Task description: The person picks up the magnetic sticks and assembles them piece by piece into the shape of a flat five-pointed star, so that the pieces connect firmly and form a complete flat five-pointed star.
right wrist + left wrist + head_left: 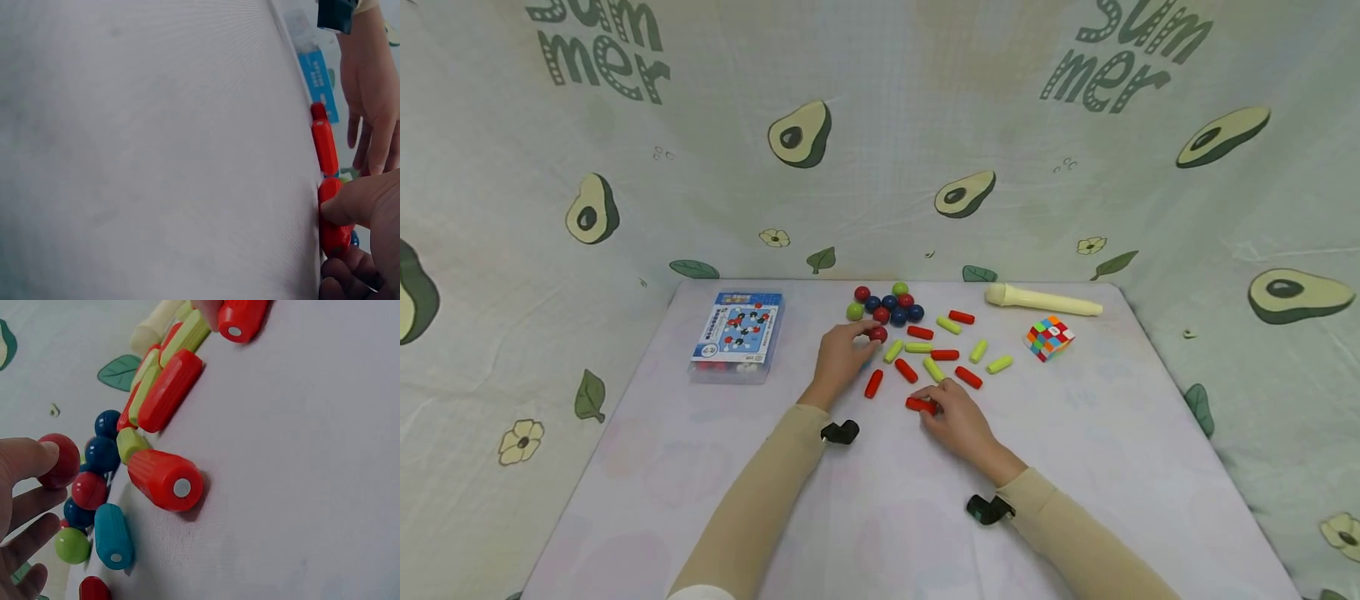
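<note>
My left hand (841, 360) pinches a dark red ball (878, 334) at the near edge of a cluster of balls. In the left wrist view the thumb presses that red ball (65, 464), and the other fingers spread below it. Nearer to me, my right hand (958, 423) grips a red rod (920, 405) with thumb and fingers, low over the table. The right wrist view shows the thumb against this red rod (335, 219). Several red and yellow-green rods (934, 369) lie between and beyond the hands. A round silvery end shows on a nearby red rod (165, 480).
Dark blue balls (898, 317), with red and green ones, sit at the back. A clear plastic case with a printed card (737, 333) lies at left. At right are a colourful puzzle cube (1049, 337) and a cream stick with a rounded head (1045, 300). Patterned cloth hangs behind.
</note>
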The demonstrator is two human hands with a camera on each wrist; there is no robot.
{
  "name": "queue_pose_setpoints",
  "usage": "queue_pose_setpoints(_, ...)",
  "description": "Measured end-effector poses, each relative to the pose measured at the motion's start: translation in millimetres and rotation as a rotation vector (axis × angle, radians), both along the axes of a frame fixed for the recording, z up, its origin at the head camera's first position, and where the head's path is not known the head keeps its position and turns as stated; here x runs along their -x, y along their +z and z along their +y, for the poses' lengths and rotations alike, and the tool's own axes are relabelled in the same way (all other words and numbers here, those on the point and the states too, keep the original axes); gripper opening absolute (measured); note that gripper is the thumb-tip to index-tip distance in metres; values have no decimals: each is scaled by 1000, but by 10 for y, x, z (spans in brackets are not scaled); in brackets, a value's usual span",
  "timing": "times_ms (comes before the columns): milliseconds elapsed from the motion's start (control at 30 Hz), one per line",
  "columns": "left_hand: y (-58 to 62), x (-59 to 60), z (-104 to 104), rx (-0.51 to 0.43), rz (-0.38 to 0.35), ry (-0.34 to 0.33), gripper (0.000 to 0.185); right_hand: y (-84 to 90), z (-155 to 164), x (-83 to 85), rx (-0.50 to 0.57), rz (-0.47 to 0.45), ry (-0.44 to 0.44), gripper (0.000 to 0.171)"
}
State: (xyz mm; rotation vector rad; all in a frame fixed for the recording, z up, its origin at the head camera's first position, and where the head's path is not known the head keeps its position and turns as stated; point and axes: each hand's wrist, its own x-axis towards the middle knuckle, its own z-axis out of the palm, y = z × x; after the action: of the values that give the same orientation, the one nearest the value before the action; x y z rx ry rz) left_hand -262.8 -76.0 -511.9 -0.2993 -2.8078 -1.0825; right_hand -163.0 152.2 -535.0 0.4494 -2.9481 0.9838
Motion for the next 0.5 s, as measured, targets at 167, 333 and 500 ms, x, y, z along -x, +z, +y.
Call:
queue_pose_setpoints(167, -20, -88, 54, 34, -31, -16, 41, 6, -1, 8, -9, 3, -11, 25)
queue_pose_setpoints(333, -51, -182, 75, 68, -46, -31, 42, 31, -3, 2, -34, 12, -22, 24)
queue_pose_setpoints(500, -66, -268, 72, 63, -31, -59, 41, 40, 5, 5, -40, -2, -48, 24)
